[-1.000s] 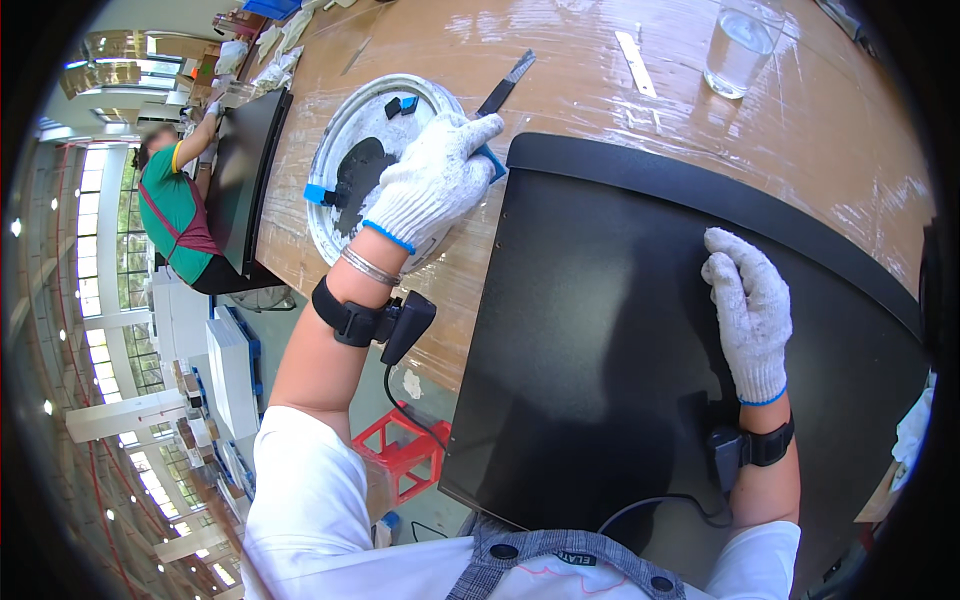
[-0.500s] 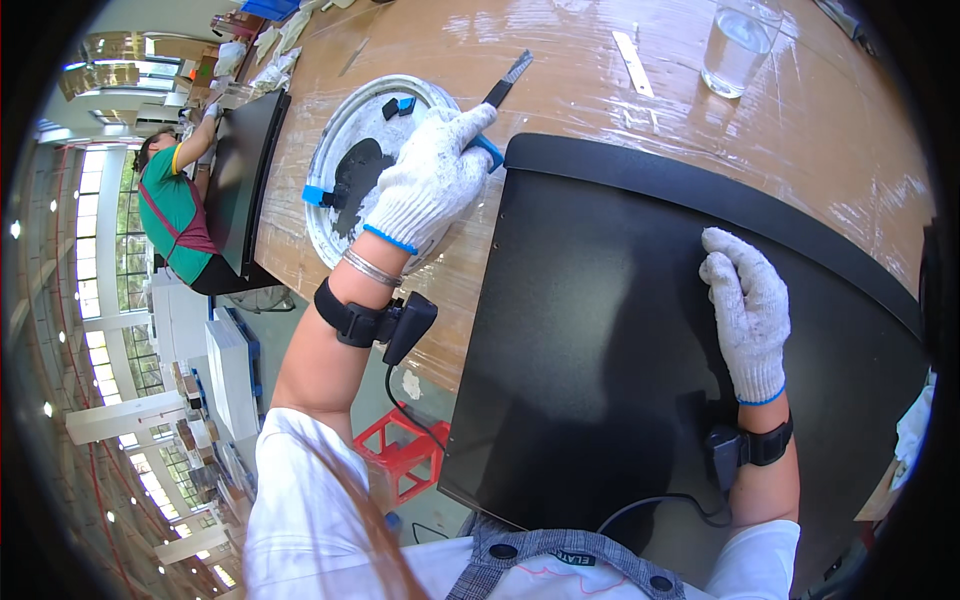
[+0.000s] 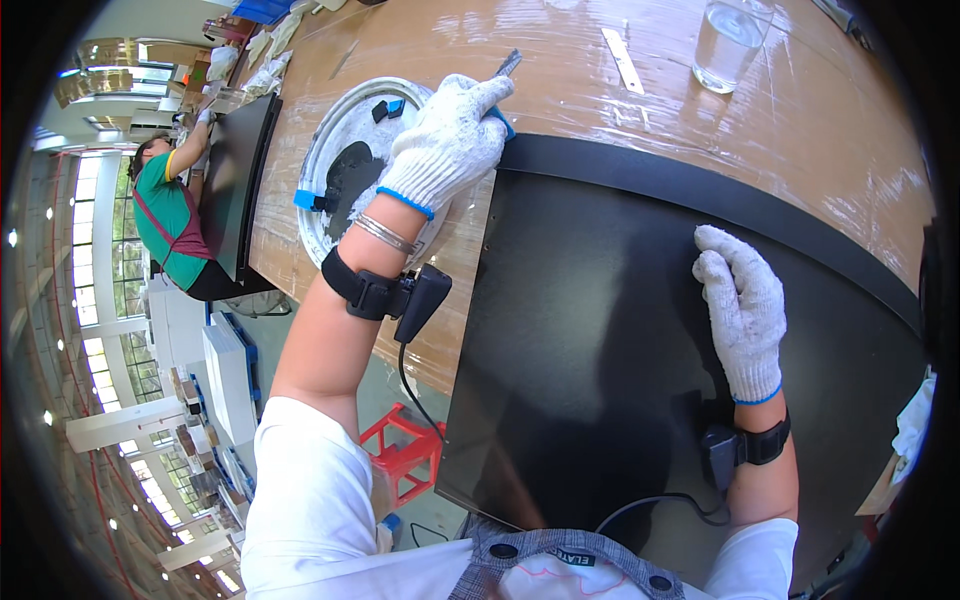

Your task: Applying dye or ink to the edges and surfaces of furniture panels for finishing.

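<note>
My left hand [image 3: 452,135], in a white knit glove with blue trim, grips a small blue pad [image 3: 503,124] at the far left corner of a black panel [image 3: 570,290]. Most of the pad is hidden by the fingers. The panel has a raised strip [image 3: 690,185] along its far edge. Beyond the left fingers shows the tip of a thin grey tool [image 3: 510,62], apparently lying on the table. My gloved right hand [image 3: 742,315] rests on the panel's right part, fingers loosely extended and holding nothing.
A round white lid [image 3: 312,165] with dark paste [image 3: 355,175] and blue-black pads [image 3: 312,200] lies left of the panel. Farther back are a white strip [image 3: 622,60] and a glass of water [image 3: 730,45]. A red stool [image 3: 405,450] stands below. Another person [image 3: 175,215] works at far left.
My left hand has moved up and right with the blue pad, to the panel's far left corner, now covering more of the grey tool. My right hand stays in place on the panel.
</note>
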{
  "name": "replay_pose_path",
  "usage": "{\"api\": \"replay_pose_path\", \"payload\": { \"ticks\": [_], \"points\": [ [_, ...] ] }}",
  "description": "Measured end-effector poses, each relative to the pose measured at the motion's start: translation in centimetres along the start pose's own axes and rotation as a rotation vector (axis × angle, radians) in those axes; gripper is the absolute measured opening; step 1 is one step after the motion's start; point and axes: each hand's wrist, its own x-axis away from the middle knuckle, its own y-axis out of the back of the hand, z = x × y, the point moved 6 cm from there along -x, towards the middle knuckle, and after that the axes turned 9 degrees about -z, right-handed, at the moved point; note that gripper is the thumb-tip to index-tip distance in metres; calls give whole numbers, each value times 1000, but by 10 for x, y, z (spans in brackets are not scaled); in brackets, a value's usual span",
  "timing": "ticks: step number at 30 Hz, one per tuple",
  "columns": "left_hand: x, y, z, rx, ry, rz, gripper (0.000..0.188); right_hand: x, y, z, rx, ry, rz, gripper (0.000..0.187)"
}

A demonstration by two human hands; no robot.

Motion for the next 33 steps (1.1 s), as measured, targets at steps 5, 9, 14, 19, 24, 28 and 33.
{"api": "replay_pose_path", "payload": {
  "ticks": [5,9,14,19,24,28,33],
  "points": [
    [7,1,7,-6,-42,-69,39,0,-2,-1,7,-4,-2,18],
    [28,7,9,26,35,-12,40,-1,0,0,3,10,-2,18],
    [60,21,2,191,145,129,48,1,0,0,8,-4,8,19],
    [126,31,12,972,584,29,54,3,-5,1,-50,-13,13,21],
    [201,38,-15,1741,965,119,40,4,-3,-5,-117,-63,9,25],
    [240,44,-50,1987,1014,202,43,13,1,-2,-428,-152,-35,29],
    [275,37,-80,2105,1049,260,50,88,-33,72,-615,-293,386,31]
  ]
}}
